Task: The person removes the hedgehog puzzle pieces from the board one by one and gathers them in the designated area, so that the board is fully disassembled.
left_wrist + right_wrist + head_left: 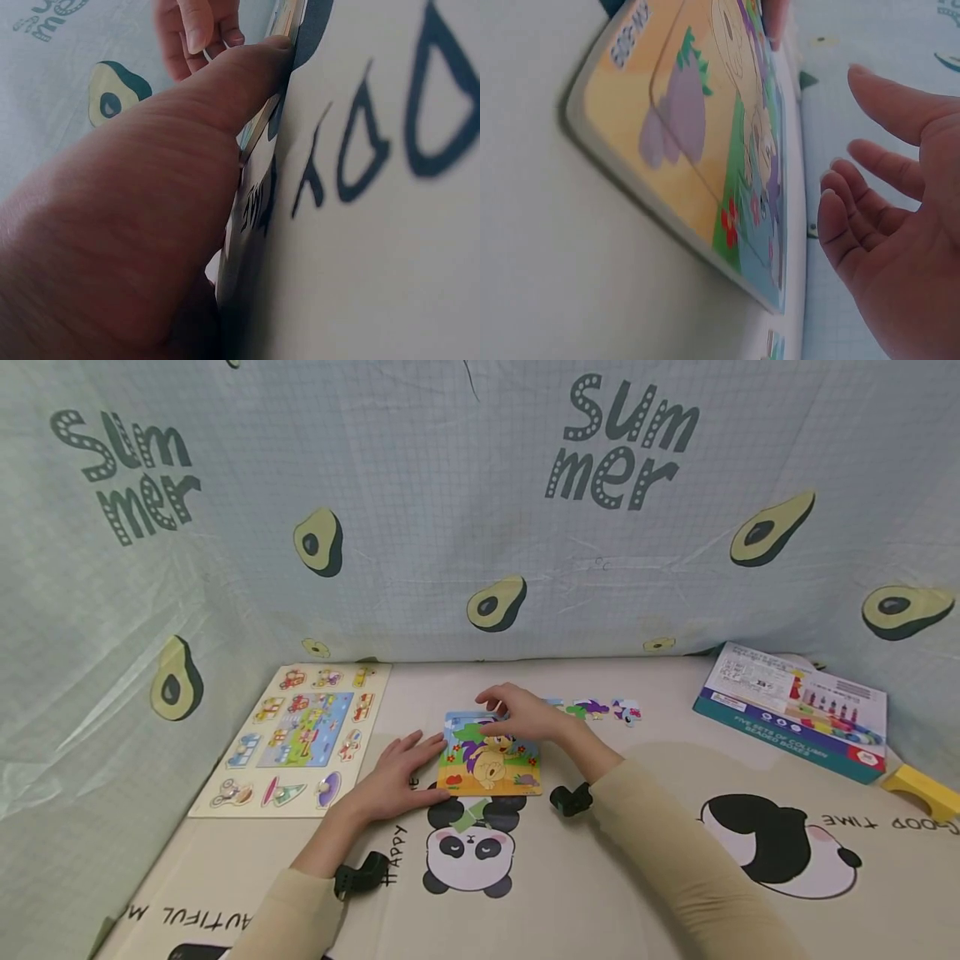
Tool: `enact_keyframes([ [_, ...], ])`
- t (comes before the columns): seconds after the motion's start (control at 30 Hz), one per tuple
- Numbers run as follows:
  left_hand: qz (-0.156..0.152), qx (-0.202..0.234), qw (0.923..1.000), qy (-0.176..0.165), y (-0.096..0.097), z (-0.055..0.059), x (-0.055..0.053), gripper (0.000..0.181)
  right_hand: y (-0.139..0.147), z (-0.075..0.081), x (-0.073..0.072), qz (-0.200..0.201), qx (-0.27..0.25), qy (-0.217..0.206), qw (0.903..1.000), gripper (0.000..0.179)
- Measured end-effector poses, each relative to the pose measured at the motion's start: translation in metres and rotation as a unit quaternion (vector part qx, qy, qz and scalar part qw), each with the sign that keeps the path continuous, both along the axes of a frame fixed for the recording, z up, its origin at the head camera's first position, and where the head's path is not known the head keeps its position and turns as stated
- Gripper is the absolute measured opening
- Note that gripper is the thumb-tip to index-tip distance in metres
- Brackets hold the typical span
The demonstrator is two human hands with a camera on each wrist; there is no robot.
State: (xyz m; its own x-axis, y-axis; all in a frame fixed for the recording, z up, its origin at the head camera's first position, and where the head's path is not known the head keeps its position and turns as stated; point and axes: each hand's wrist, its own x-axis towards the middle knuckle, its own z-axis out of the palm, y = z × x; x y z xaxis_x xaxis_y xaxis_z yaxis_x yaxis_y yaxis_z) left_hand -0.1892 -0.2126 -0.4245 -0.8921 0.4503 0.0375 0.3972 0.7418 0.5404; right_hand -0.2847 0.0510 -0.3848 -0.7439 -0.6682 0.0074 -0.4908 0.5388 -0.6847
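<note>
A square picture puzzle board (491, 768) with a purple-haired cartoon animal lies on the tablecloth in front of the person. My left hand (393, 779) rests at its left side, fingers spread and extended, with the thumb at the lower left corner. In the left wrist view that thumb (247, 67) lies along the board's edge. Above the board's upper right part hovers my right hand (528, 714), loosely bent. The right wrist view shows the right hand (885, 202) with nothing between thumb and fingers. Loose puzzle pieces (626, 711) lie beyond it, partly hidden by the hand.
A wooden knob puzzle (281, 787) with vehicle pieces lies at the left. Toward the back right is a boxed bead set (795, 710), with a yellow block (924, 792) beside it. A patterned curtain (405, 510) hangs behind the table.
</note>
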Motion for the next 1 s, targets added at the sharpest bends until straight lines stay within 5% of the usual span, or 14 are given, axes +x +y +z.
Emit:
enact_keyframes([
  [1.0, -0.008, 0.008, 0.9999, 0.012, -0.002, -0.002, 0.0, 0.078, -0.032, -0.013, 0.02, -0.003, 0.064, -0.005, 0.998, 0.046],
])
